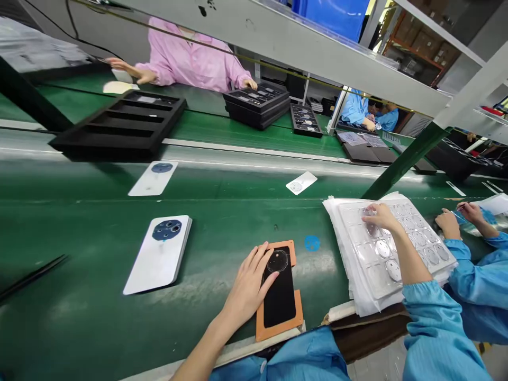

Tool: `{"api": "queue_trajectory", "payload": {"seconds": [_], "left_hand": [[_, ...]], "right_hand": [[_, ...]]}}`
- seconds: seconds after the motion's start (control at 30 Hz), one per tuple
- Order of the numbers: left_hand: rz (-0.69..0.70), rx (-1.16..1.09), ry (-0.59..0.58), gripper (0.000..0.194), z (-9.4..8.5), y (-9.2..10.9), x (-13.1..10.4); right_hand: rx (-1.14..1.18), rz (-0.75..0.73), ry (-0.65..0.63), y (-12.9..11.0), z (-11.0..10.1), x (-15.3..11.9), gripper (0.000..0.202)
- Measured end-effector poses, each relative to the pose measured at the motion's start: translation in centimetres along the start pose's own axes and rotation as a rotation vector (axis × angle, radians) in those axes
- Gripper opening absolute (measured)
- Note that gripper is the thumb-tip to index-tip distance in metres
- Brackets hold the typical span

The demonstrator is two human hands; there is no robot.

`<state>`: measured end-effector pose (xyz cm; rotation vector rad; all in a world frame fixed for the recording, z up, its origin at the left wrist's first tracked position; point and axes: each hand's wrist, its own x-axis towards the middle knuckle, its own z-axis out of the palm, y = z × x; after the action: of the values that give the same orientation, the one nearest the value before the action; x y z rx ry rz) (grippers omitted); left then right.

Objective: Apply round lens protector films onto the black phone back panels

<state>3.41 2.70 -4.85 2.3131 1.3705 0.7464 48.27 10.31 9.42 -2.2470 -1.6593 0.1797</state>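
Observation:
My left hand [249,281] lies with its fingers stretched out over the left edge of a black phone back panel [279,296]. The panel has a round camera area at its upper end and sits in an orange fixture [298,312] by the bench edge. To the right, my right hand [383,218] reaches over a clear plastic blister tray [359,211] of round discs. Its fingertips are pinched at a disc [372,228] in the upper left of the tray. White sheets [353,275] lie under the tray. A blue round film [312,243] lies on the green bench between my hands.
A stack of white phone-shaped panels [156,259] stands left, with tweezers [34,278] beyond. Two white pieces lie farther back. A green post [408,159] rises behind the tray. Black trays [119,124] line the far belt. Co-workers sit opposite and at my right, hands [450,225] close by.

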Motion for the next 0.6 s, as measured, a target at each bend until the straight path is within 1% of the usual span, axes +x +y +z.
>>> {"api": "queue_trajectory", "payload": {"seconds": [0.07, 0.13, 0.2, 0.27, 0.33, 0.37, 0.4, 0.47, 0.53, 0.6], "left_hand": [[0.001, -0.020, 0.005, 0.052, -0.1, 0.1, 0.0], [0.001, -0.046, 0.004, 0.053, -0.3, 0.2, 0.0], [-0.011, -0.075, -0.007, 0.055, -0.5, 0.4, 0.0], [-0.026, -0.110, -0.019, 0.057, -0.9, 0.7, 0.0], [-0.037, -0.147, -0.022, 0.061, -1.3, 1.0, -0.1], [-0.039, -0.165, -0.021, 0.063, -1.4, 1.1, -0.1], [-0.042, -0.179, -0.019, 0.064, -1.6, 1.2, -0.1], [-0.045, -0.198, -0.012, 0.068, -1.7, 1.3, -0.1], [-0.041, -0.201, -0.006, 0.071, -1.8, 1.3, -0.3], [-0.023, -0.185, -0.014, 0.070, -1.9, 1.2, -0.6]], "right_hand": [[-0.005, 0.005, 0.002, -0.2, -0.2, -0.2, 0.034], [-0.008, 0.000, 0.008, -1.2, -0.5, -1.4, 0.037], [0.032, -0.060, 0.032, -3.1, -0.4, -3.6, 0.039], [0.180, -0.204, 0.018, -6.1, 0.6, -6.6, 0.042], [0.386, -0.371, -0.069, -9.7, 2.8, -9.9, 0.045], [0.444, -0.426, -0.085, -11.4, 4.2, -11.4, 0.044], [0.461, -0.475, -0.077, -13.0, 5.8, -12.8, 0.041], [0.426, -0.580, 0.002, -15.6, 9.1, -14.9, 0.031], [0.351, -0.718, 0.068, -17.1, 12.2, -16.1, 0.032], [0.257, -0.851, 0.092, -17.6, 14.4, -16.6, 0.035]]}}
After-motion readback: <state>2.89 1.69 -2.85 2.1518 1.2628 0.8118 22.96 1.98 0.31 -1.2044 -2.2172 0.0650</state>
